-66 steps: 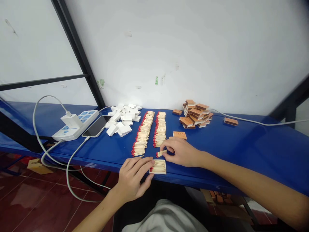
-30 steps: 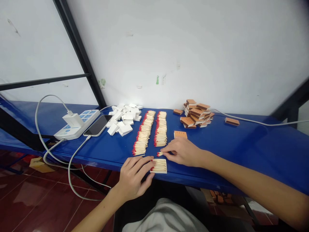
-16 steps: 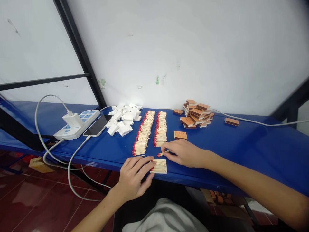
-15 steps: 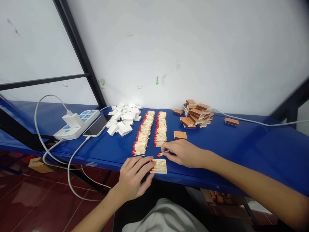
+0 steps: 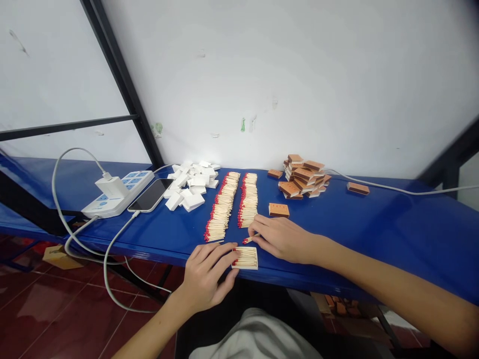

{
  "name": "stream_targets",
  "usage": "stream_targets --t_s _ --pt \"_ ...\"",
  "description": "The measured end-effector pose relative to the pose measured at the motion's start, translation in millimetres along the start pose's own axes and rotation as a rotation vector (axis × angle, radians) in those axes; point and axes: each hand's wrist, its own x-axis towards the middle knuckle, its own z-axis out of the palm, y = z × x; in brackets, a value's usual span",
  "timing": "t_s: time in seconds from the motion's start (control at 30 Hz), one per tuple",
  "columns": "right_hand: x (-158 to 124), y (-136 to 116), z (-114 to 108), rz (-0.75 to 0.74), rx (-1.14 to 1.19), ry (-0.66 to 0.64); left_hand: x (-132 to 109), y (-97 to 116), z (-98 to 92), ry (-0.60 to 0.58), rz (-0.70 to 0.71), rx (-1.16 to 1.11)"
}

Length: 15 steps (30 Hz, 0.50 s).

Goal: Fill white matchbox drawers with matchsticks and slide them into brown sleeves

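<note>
At the table's front edge, my left hand grips the left end of a white matchbox tray, thumb on the near side and fingers over the far side. Inside the tray lie several matches, red heads to the left. Just above it, my right hand pinches what looks like one or more matches, red tips poking out leftward; the exact number is hidden. Beyond the hands, two long rows of matches, a left row and a right row, run toward the wall.
Left of the rows are a heap of white trays, a phone and a power strip with white cables. To the right stand a pile of brown matchboxes, a nearer matchbox and another matchbox.
My right hand has shifted slightly down and left, with the match tips still just above the tray. My left hand keeps its hold on the tray.
</note>
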Motion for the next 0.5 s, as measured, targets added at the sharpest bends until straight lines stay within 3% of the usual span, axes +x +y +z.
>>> stream_targets --t_s 0.2,0.5 --pt "0 1 -7 0.051 0.174 0.061 1 0 0.5 0.000 -0.006 -0.011" --pt "2 -13 4 -0.080 0.322 0.130 2 4 -0.5 0.012 -0.115 -0.065"
